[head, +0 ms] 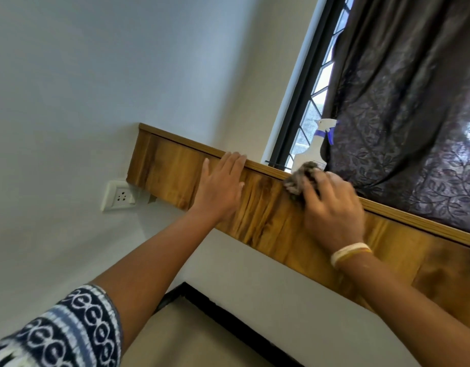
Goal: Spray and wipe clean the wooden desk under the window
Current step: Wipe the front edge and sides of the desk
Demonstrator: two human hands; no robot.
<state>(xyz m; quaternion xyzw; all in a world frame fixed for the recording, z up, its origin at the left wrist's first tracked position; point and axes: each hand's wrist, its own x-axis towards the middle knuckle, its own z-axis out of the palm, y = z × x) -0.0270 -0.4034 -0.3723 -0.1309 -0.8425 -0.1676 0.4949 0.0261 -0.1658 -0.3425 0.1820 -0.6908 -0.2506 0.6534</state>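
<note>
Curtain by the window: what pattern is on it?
Dark curtain with a leaf pattern; head view.

Carrier: narrow wooden desk [173, 170], golden-brown veneer with dark grain streaks, lighter raised lip along the far edge, fixed along the white wall under the window. View is tilted, so the top runs diagonally from upper left to lower right. On it: left hand [220, 185] lying flat, fingers straight, tips on the far lip. A crumpled grey cloth [302, 178] sits on the wood near the lip, right hand [332, 207] pressed on top of it. White plastic spray bottle [312, 149] with blue trigger stands upright at the back edge, just behind the cloth.
</note>
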